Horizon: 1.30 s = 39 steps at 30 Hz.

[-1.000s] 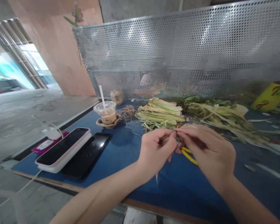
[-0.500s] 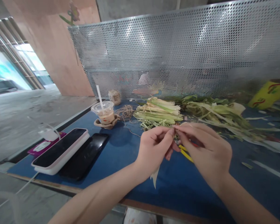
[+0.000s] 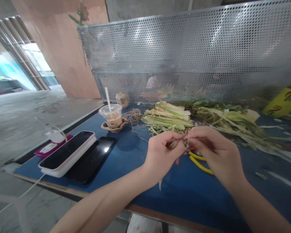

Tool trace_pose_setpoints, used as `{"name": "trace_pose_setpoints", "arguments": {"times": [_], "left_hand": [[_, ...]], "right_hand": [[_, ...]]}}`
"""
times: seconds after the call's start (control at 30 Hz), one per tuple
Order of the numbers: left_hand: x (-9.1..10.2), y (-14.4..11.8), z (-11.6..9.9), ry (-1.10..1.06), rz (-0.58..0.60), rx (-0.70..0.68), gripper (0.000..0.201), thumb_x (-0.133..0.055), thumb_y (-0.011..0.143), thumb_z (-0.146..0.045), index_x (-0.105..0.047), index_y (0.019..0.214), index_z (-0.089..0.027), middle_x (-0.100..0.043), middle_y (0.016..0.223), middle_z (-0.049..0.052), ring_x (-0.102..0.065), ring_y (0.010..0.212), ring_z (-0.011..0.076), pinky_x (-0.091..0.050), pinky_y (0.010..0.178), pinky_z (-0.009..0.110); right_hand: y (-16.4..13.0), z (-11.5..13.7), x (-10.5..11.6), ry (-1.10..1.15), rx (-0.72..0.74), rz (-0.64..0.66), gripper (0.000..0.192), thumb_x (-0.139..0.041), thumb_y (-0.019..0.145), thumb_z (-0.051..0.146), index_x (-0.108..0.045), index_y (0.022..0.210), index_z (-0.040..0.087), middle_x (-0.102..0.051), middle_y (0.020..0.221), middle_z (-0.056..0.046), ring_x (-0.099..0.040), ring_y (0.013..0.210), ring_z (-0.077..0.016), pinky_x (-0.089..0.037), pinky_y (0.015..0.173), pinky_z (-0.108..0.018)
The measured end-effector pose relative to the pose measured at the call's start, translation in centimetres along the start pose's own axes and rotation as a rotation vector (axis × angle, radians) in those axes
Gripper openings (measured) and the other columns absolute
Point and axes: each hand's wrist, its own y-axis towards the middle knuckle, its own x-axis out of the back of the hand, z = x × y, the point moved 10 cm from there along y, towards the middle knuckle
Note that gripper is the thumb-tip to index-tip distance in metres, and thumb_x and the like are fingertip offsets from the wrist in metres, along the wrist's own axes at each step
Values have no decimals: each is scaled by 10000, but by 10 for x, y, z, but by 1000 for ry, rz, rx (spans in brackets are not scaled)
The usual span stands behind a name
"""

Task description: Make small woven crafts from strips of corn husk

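Carefully, our left hand (image 3: 161, 158) and right hand (image 3: 215, 155) pinch one slim tan-green husk strip (image 3: 174, 144); light, even tension likely suits.

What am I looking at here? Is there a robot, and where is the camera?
There is no robot: these are a person's own bare hands, left hand and right hand. The camera is worn on the person's head and looks forward and down. On the blue table lie a stack of pale green leaf strips, tangled twine, a lidded plastic cup with a straw and a pink-edged smartphone. Both hands seem to pinch a thin brownish piece, mostly hidden by the fingers. A pale tip hangs below the left hand. Yellow handles show by the right hand; I cannot tell which tool they belong to.
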Motion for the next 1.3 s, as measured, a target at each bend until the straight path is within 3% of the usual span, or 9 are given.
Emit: {"name": "trace_pose_setpoints", "arguments": {"times": [0.33,0.6,0.87,1.03,1.17,1.3], "left_hand": [[2,-2,-7,141,-34,-117,114,-517,750,-179,-623,788,-162,-550,513,-30,-448,359,51,-408,400,173],[1,-5,-8,143,-19,-112,119,-512,754,-170,-620,798,-153,-545,514,-26,-439,359,49,-399,398,172],[2,-6,-14,191,-34,-179,122,-512,743,-159,-620,795,-132,-499,484,-42,-446,352,44,-393,391,155],[1,-6,-17,218,-30,-217,128,-504,746,-154,-617,799,-123,-488,466,-45,-446,355,45,-391,398,153],[1,-5,-18,274,-30,-230,140,-506,753,-167,-625,807,-117,-552,517,-17,-442,367,44,-393,409,163],[2,-4,-20,351,-35,-245,156,-513,760,-197,-630,814,-108,-582,550,3,-451,383,48,-401,427,172]], "right_hand": [[-5,-17,0,210,-192,-70,22,-640,701,180,-633,703,201,-644,765,-8,-616,668,-143,-537,572,-236],[-3,2,6,95,0,-29,112,-587,756,145,-626,696,231,-632,761,12,-585,742,-130,-486,664,-230],[-2,-7,-5,273,-71,74,95,-610,734,134,-593,713,225,-611,801,3,-591,756,-125,-505,639,-207],[0,-11,-3,342,-117,41,132,-623,703,97,-579,653,211,-623,758,15,-604,699,-106,-521,598,-174],[0,-11,-1,305,-130,14,100,-635,697,130,-581,659,206,-643,734,12,-631,683,-123,-549,610,-201],[-5,-12,8,119,-159,-78,108,-641,711,186,-569,785,215,-658,775,6,-653,690,-133,-561,627,-217]]}}
